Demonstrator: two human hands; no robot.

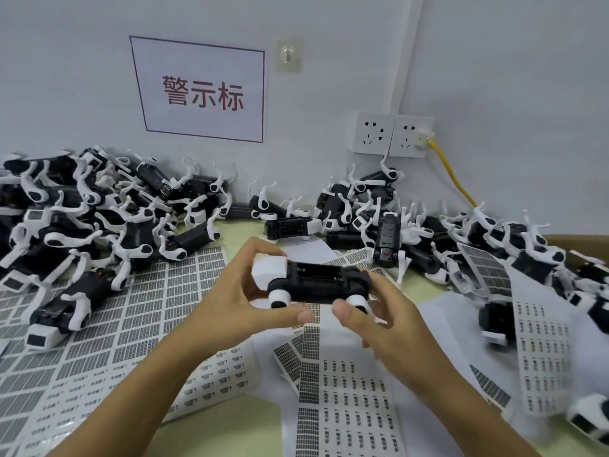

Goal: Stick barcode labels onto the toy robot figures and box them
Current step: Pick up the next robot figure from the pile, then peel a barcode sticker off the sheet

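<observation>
- A pale green table [250,420] meets a white wall [82,77] in a corner on the far right.
- Label sheets [158,291] cover most of the table.
- Toy piles: far left [82,206], far right [379,206].
- On the wall: a sign [201,90], a hook [288,56], sockets [392,135] with a yellow cable [451,174].
- The left hand [244,291] and right hand [379,311] grip a toy [316,280] above the table's middle, belly up.
- Label print is too blurred to read; right-edge toys are cut off.
</observation>
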